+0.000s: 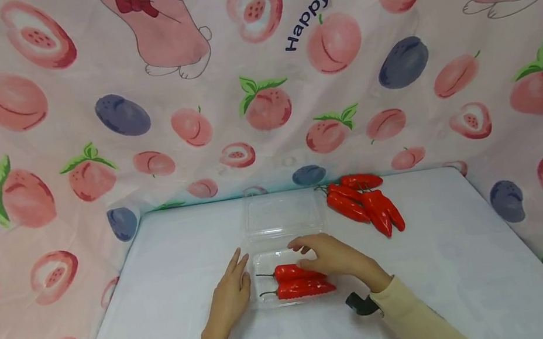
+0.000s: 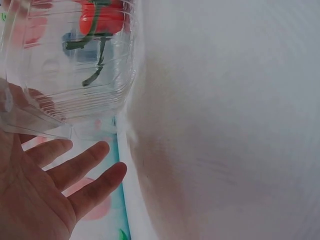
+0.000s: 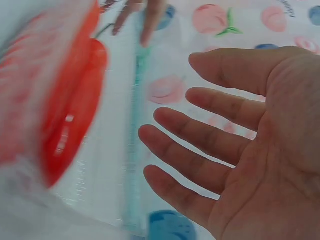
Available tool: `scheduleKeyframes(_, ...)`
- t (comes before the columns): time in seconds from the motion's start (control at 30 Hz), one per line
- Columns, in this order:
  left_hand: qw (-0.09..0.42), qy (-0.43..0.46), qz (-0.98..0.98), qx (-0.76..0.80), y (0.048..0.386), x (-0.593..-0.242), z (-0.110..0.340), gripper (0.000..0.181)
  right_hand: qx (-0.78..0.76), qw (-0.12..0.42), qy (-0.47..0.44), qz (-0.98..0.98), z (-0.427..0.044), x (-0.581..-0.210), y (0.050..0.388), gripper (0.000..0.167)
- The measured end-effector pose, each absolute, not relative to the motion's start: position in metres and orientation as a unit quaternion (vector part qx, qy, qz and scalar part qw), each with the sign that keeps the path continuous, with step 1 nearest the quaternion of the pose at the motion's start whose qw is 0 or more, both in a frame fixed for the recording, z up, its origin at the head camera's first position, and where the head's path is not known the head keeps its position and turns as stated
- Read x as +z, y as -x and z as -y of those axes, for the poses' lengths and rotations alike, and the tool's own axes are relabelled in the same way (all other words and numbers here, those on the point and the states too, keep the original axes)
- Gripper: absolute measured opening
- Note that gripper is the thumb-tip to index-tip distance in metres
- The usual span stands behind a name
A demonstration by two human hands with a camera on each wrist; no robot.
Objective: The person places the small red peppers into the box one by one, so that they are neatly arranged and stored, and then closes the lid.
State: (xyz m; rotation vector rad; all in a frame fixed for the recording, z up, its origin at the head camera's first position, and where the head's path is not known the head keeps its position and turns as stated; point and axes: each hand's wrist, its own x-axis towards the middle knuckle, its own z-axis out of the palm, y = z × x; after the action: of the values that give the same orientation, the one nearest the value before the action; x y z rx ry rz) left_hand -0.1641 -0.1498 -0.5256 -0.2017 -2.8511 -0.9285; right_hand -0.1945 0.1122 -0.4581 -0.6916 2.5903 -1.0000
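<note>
Left hand [image 1: 231, 294]: beside the clear box [image 1: 266, 261], my fingers [image 2: 97, 190] apart.
Right hand [image 1: 332, 255]: over the box, my fingers apart.
Peppers [image 1: 303, 289]: two inside the box, others [image 1: 348, 208] beyond, right, on the counter [image 1: 165, 305].

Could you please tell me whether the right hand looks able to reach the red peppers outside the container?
Probably yes: the right hand looks empty, and in the head view only tabletop shows between it and those peppers.

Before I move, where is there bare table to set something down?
Bare white table lies left of the left hand and right of the pepper pile. The clear box is crowded: two peppers lie in it, with the right hand at its right side.
</note>
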Motion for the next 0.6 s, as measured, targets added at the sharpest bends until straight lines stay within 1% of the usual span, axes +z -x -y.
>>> scheduleKeyframes(0.23, 0.072, 0.063, 0.947, -0.305, 0.165, -0.529, 0.151, 0.044, -0.35, 0.092, 0.243, -0.9, -0.122, -0.44, 0.191, 0.044)
scheduleKeyframes(0.6, 0.072, 0.062, 0.946, -0.31, 0.165, -0.531, 0.15, 0.043, -0.36, 0.03, 0.253, -0.897, -0.14, -0.432, 0.194, 0.043)
